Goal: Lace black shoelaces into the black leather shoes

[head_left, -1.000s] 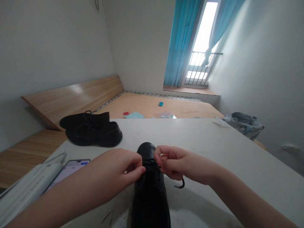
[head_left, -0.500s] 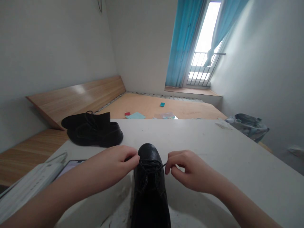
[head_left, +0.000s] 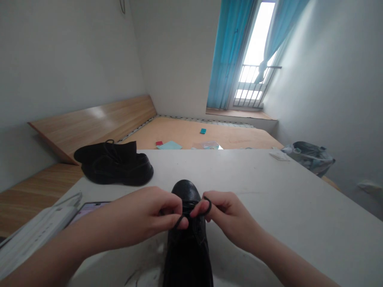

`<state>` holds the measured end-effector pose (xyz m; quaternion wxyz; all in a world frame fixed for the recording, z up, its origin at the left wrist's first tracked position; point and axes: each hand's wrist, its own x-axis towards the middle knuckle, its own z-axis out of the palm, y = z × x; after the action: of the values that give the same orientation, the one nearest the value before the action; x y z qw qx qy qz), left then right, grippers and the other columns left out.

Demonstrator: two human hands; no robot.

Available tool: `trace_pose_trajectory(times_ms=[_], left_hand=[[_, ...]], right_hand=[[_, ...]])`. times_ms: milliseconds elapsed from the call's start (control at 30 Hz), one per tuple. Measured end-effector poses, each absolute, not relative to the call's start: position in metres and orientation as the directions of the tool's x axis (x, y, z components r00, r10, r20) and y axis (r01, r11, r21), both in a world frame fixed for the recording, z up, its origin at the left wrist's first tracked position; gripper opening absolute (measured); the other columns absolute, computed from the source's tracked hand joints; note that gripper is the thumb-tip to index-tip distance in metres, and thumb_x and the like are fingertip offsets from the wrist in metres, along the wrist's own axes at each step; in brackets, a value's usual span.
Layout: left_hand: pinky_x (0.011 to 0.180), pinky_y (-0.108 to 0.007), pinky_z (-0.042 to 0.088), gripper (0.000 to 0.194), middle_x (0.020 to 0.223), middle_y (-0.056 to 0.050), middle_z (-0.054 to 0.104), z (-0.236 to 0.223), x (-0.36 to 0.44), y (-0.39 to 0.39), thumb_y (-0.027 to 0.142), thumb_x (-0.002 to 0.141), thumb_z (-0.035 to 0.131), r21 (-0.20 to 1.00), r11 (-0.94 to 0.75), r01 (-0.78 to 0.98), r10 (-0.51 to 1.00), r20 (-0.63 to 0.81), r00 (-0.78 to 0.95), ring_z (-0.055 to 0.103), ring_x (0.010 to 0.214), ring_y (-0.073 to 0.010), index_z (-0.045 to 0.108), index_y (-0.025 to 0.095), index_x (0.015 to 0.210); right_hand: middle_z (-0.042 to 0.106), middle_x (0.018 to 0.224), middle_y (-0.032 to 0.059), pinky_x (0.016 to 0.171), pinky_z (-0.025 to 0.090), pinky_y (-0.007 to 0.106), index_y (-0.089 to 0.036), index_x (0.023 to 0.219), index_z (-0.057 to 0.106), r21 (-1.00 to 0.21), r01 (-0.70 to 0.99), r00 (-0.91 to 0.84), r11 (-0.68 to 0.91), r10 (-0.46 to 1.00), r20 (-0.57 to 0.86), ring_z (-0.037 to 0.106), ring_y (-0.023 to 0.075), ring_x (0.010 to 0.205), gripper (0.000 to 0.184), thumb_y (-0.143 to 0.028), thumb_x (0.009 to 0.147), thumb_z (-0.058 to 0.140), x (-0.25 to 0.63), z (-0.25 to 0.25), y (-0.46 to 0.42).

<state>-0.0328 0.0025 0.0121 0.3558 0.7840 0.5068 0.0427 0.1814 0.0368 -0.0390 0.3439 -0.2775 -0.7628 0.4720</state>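
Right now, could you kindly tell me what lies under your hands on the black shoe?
Your left hand and right hand hold a dark lace over the black shoe; its toe shows beyond them, but the lacing beneath them is covered.

White walls [head_left: 60,67], blue curtains [head_left: 229,56], bright railed window [head_left: 254,67], wooden bed frame [head_left: 89,129]

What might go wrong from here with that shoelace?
The thin black lace is pinched only between the fingertips of the left hand and right hand, so it might slip and the loops come loose. Nothing else appears to steady the black leather shoe, so it could shift on the white table.
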Motion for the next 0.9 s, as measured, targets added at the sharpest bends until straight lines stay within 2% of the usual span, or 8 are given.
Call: trace_pose_trajectory(times_ms=[100, 200, 467, 533, 667, 733, 833, 900], left_hand=[[0.059, -0.025, 0.034, 0.035, 0.073, 0.003, 0.063, 0.006, -0.022, 0.0, 0.036, 0.098, 0.035, 0.611, -0.295, 0.735, 0.857, -0.172, 0.487, 0.055, 0.068, -0.0144, 0.064, 0.023, 0.083], [0.062, -0.028, 0.033, 0.041, 0.075, -0.001, 0.065, 0.002, -0.015, -0.003, 0.035, 0.1, 0.028, 0.483, -0.328, 0.812, 0.9, -0.1, 0.424, 0.058, 0.069, -0.0177, 0.064, 0.023, 0.084], [0.059, -0.033, 0.03, 0.045, 0.076, -0.01, 0.071, 0.006, -0.011, -0.011, 0.034, 0.093, 0.029, 0.182, -0.124, 0.975, 0.953, -0.253, 0.169, 0.063, 0.071, -0.0262, 0.067, 0.019, 0.073], [0.059, -0.032, 0.031, 0.045, 0.074, -0.009, 0.07, 0.008, -0.013, -0.01, 0.035, 0.092, 0.032, 0.234, -0.094, 0.968, 0.951, -0.267, 0.157, 0.061, 0.069, -0.0244, 0.067, 0.019, 0.07], [0.053, -0.026, 0.027, 0.039, 0.059, 0.002, 0.055, 0.01, -0.018, -0.005, 0.042, 0.091, 0.044, 0.642, -0.065, 0.764, 0.889, -0.31, 0.336, 0.046, 0.057, -0.0145, 0.073, 0.021, 0.075], [0.052, -0.025, 0.023, 0.036, 0.056, 0.005, 0.046, 0.009, -0.018, -0.003, 0.044, 0.091, 0.048, 0.789, -0.03, 0.614, 0.84, -0.313, 0.443, 0.037, 0.055, -0.012, 0.075, 0.022, 0.081], [0.051, -0.023, 0.023, 0.029, 0.059, 0.006, 0.046, 0.007, -0.013, -0.002, 0.044, 0.088, 0.055, 0.799, -0.079, 0.596, 0.857, -0.251, 0.45, 0.035, 0.056, -0.0111, 0.073, 0.023, 0.084], [0.051, -0.024, 0.024, 0.024, 0.06, 0.006, 0.052, 0.006, -0.009, -0.002, 0.044, 0.085, 0.06, 0.661, -0.17, 0.731, 0.914, -0.171, 0.368, 0.041, 0.056, -0.0118, 0.072, 0.024, 0.085]], right_hand=[[0.057, 0.064, 0.0015, 0.058, 0.037, 0.025, -0.014, 0.069, 0.067, -0.959, 0.046, -0.677, 0.281, 0.714, 0.177, 0.049, 0.0127, 0.062, 0.053, -0.057, 0.093, 0.047, 0.178, -0.037, 0.033], [0.052, 0.06, 0.0009, 0.06, 0.036, 0.027, -0.015, 0.062, 0.059, -0.958, 0.088, -0.672, 0.273, 0.726, 0.145, 0.047, 0.0137, 0.063, 0.057, -0.062, 0.091, 0.046, 0.179, -0.037, 0.033], [0.035, 0.051, -0.0041, 0.05, 0.023, 0.026, -0.019, 0.053, 0.042, -0.952, 0.223, -0.653, 0.208, 0.758, 0.013, 0.03, 0.0099, 0.052, 0.058, -0.066, 0.086, 0.049, 0.181, -0.046, 0.043], [0.034, 0.049, -0.0045, 0.049, 0.022, 0.026, -0.018, 0.051, 0.042, -0.948, 0.254, -0.656, 0.19, 0.755, -0.024, 0.029, 0.0092, 0.05, 0.057, -0.063, 0.085, 0.052, 0.182, -0.046, 0.045], [0.045, 0.052, -0.0024, 0.05, 0.027, 0.025, -0.014, 0.06, 0.063, -0.963, 0.232, -0.714, 0.134, 0.696, -0.075, 0.036, 0.01, 0.053, 0.053, -0.062, 0.083, 0.059, 0.189, -0.045, 0.048], [0.049, 0.054, -0.0017, 0.051, 0.028, 0.025, -0.013, 0.067, 0.07, -0.973, 0.2, -0.747, 0.112, 0.66, -0.078, 0.038, 0.0103, 0.055, 0.051, -0.062, 0.081, 0.062, 0.192, -0.045, 0.049], [0.053, 0.057, -0.0004, 0.054, 0.031, 0.025, -0.011, 0.07, 0.073, -0.983, 0.165, -0.764, 0.075, 0.64, -0.079, 0.04, 0.0105, 0.057, 0.05, -0.06, 0.078, 0.066, 0.193, -0.046, 0.049], [0.054, 0.058, -0.0002, 0.056, 0.032, 0.025, -0.011, 0.069, 0.073, -0.987, 0.153, -0.753, 0.037, 0.652, -0.093, 0.04, 0.0105, 0.057, 0.048, -0.058, 0.075, 0.071, 0.191, -0.046, 0.047]])
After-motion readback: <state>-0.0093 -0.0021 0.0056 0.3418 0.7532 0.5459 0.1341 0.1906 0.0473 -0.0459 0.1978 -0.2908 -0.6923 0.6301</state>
